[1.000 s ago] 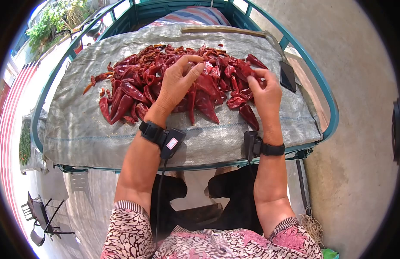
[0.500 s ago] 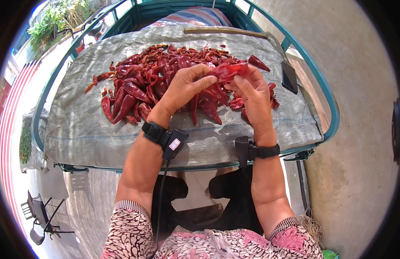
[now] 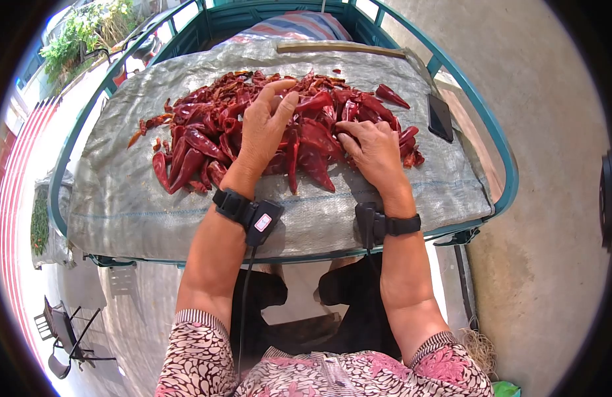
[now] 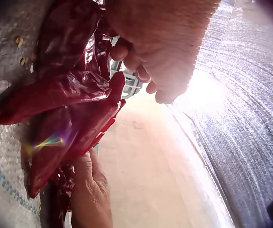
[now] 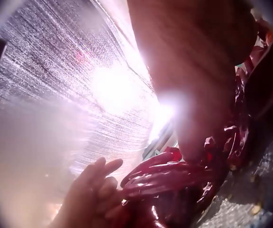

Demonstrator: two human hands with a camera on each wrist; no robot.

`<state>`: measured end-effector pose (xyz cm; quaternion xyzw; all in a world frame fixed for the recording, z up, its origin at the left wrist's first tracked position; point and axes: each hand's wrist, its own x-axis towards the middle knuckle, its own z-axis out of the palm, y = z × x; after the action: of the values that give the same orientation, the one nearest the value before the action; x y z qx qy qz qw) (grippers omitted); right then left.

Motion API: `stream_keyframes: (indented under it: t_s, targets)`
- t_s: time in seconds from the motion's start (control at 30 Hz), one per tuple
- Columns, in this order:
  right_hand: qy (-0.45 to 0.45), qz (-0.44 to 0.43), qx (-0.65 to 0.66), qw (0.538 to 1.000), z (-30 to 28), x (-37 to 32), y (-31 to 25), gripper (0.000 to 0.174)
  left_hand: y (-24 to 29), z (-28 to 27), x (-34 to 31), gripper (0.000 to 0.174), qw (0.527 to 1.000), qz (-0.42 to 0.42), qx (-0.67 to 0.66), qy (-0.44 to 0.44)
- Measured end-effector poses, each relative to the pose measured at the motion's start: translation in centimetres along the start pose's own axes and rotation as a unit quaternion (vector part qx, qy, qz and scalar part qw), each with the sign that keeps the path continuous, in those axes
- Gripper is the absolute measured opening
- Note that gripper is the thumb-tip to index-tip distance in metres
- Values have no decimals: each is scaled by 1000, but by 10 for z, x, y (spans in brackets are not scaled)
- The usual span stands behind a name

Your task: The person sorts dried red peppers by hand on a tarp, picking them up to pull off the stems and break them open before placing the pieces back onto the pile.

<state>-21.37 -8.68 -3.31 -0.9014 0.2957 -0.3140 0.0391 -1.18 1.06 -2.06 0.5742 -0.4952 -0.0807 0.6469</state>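
Note:
Dried red chili peppers [image 3: 206,135] lie in a broad heap on a grey woven sheet [image 3: 134,218]. My left hand [image 3: 263,129] hovers at the near middle of the heap, fingers loosely bent and thumb apart, with nothing between them. Shiny whole peppers [image 4: 75,95] lie beside it in the left wrist view. At the heap's right part, my right hand [image 3: 375,149] has its thumb and forefinger tips close together on a red chili pepper [image 5: 169,178], pinching it. The heap partly hides these fingertips.
A black phone [image 3: 440,118] lies at the sheet's right edge. A wooden strip [image 3: 342,47] runs along the back. Green metal rails [image 3: 497,142] curve round the cart. One pepper [image 3: 392,96] lies apart at the right. Both wrists wear black cameras with cables.
Half a second ago both hands held a red pepper between them above the heap. Now the hands are apart: the left has drawn back left, the right has come down onto the peppers.

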Motion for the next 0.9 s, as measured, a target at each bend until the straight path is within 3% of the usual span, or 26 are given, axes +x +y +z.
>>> stream_keyframes:
  t_s: [0.13, 0.23, 0.33, 0.5, 0.6, 0.7, 0.77, 0.8, 0.9]
  targets:
    - [30, 41, 106, 993, 11, 7, 13, 23, -8, 1, 0, 25, 1000, 4, 25, -12]
    - [158, 130, 212, 955, -10, 9, -3, 19, -8, 0, 1, 25, 999, 12, 22, -24]
    - [129, 152, 511, 836, -21, 9, -11, 14, 1, 1, -3, 26, 999, 3, 4, -50]
    - [-9, 115, 678, 726, -16, 5, -25, 15, 11, -1, -6, 25, 989, -32, -46, -140]
    - [-21, 109, 680, 725, -21, 7, -25, 15, 9, -4, -2, 24, 982, -73, -61, -165]
    - [143, 180, 535, 813, -26, 13, -19, 14, 9, -7, 0, 23, 977, -93, -110, -159]
    - [181, 191, 307, 915, -19, 11, 10, 14, 10, -7, -1, 22, 974, -85, -134, -161]
    - [197, 192, 185, 944, -21, 11, 19, 14, 9, -6, -2, 22, 977, -70, -118, -165]
    - [79, 184, 79, 977, -19, 6, 30, 22, 6, 0, -3, 24, 982, -37, -78, -167]
